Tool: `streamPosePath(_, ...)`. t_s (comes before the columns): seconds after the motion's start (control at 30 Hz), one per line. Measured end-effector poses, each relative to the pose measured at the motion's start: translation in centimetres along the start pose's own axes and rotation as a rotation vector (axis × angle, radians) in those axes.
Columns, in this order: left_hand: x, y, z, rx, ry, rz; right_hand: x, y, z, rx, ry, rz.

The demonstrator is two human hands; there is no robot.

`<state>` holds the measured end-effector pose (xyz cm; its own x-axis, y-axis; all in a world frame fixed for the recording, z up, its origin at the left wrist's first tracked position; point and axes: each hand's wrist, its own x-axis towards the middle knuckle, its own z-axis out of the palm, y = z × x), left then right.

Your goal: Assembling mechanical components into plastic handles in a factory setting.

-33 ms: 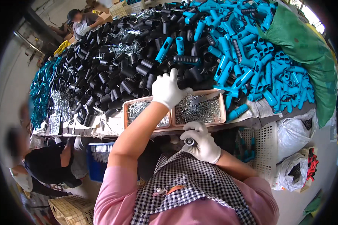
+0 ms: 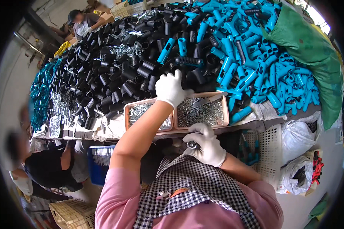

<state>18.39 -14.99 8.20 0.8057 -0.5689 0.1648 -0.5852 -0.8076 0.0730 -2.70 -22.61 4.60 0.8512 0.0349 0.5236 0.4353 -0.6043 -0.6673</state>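
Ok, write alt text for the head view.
A person's white-gloved right hand holds a round-ended object near a checkered apron; the gloved left hand is over the near edge of heaped black tubular parts. Two trays of small metal pieces sit before the heap, blue parts piled to its right.

At the front edge of the desk [image 2: 90, 133], most of a small dark part [image 2: 192, 144] is hidden inside the right hand [image 2: 207, 147]; only its round end is shown. By the black parts [image 2: 130, 73], the left hand [image 2: 170, 88] is seen from behind, its thumb blurred; whether anything is held cannot be told. The left tray [image 2: 127, 118] is partly covered by the left forearm [image 2: 141, 131]. In the right tray [image 2: 226, 110], metal fittings [image 2: 200, 114] are too small to be told apart. The teal handles [image 2: 228, 74] are cut off by the view's upper edge. Beyond the desk's far left corner, a co-worker's [image 2: 85, 27] legs are hidden.
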Motion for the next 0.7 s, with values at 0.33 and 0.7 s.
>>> streamPosePath(0.33,-2.7,-5.8,-1.9,-0.521,0.329,0.159,-3.1,2.9,-5.2,1.097,0.286,0.779)
streamPosePath(0.7,-17.2,-6.0,-2.3,-0.901,-0.298,0.262,-1.3,2.0,-2.8,0.499,-0.091,0.236)
